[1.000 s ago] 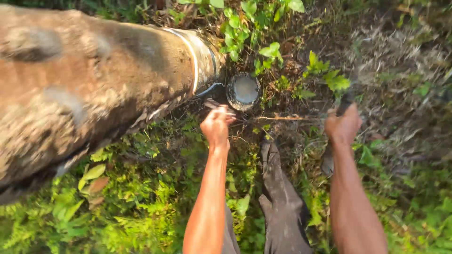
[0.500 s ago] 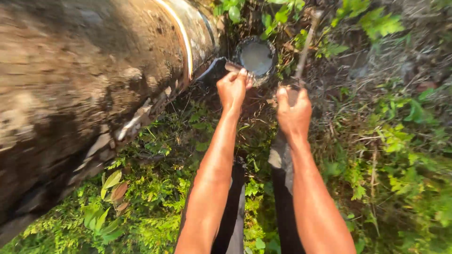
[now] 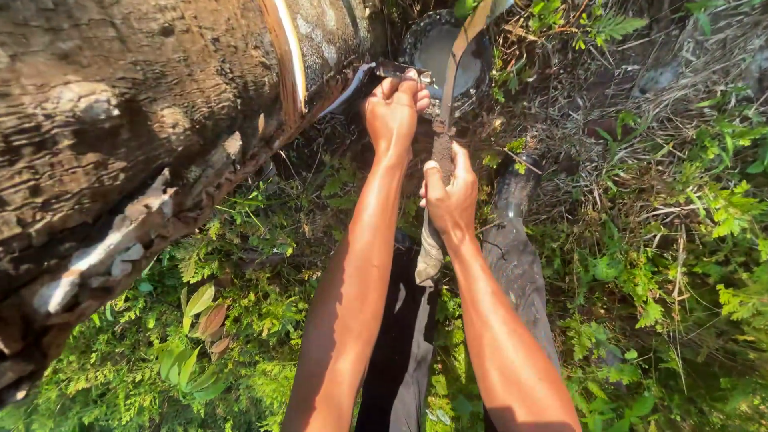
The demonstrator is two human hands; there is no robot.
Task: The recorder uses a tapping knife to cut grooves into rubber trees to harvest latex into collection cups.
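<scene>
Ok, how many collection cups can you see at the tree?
1: a dark collection cup holding pale liquid, at the top of the view beside the tree trunk, just beyond the left hand. Others may be hidden behind the trunk.

The tree trunk (image 3: 136, 120) walls off the whole left side, its bark flaking down to the undergrowth (image 3: 240, 336). Between it and the dry grass bank (image 3: 680, 104) on the right runs a narrow open lane, and both forearms fill it. At its far end the left hand (image 3: 394, 108) presses against the metal spout (image 3: 396, 70), while the long knife (image 3: 448, 88) gripped by the right hand (image 3: 450, 196) crosses over the cup (image 3: 428, 44), blocking its mouth. A dark boot (image 3: 512, 232) closes the ground to the right
</scene>
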